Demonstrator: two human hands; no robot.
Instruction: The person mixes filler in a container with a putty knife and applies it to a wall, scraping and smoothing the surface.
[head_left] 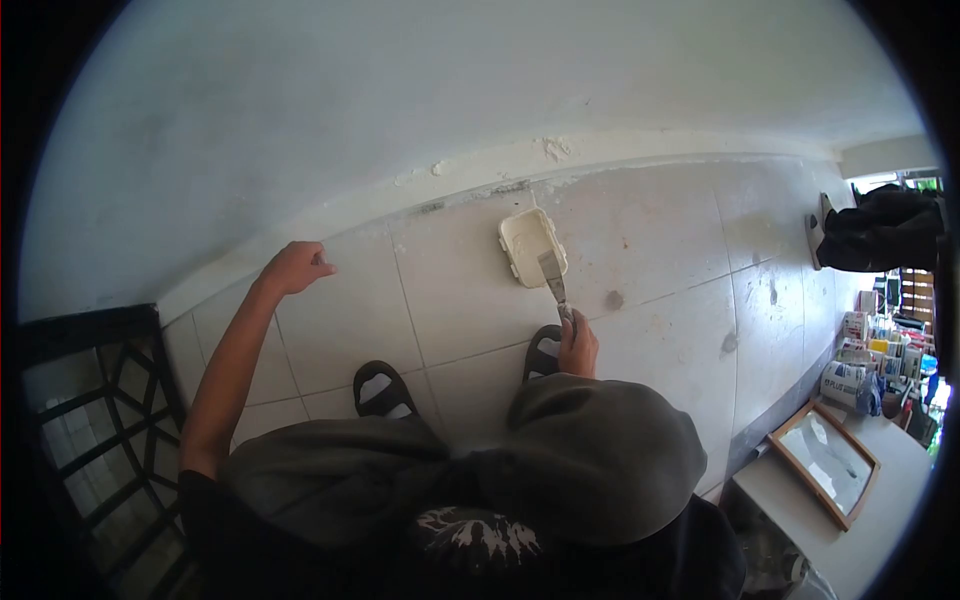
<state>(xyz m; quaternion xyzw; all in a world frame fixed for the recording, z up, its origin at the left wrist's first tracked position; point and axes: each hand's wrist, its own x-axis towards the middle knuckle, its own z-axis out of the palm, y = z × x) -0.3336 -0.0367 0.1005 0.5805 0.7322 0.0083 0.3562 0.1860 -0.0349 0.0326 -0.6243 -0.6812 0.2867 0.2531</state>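
My right hand (pixel 579 350) is wrapped round the handle of a putty knife (pixel 551 272). Its metal blade points away from me, over the near right edge of a cream plastic tub (pixel 507 243). Pale filler paste (pixel 530 238) lies inside the tub, which rests on the floor tiles. Off to the left, my left hand (pixel 293 268) hangs in the air near the foot of the wall with its fingers curled in and nothing visible in them. Patches of filler (pixel 556 149) mark the low part of the white wall (pixel 420 90).
My sandalled feet (pixel 384 390) stand on the stained tiles (pixel 660 235). A dark metal grille (pixel 105 440) is at the left. To the right, another person in dark trousers (pixel 885 232) stands near stacked goods. A wood-framed mirror (pixel 828 462) lies on a white surface (pixel 890 510).
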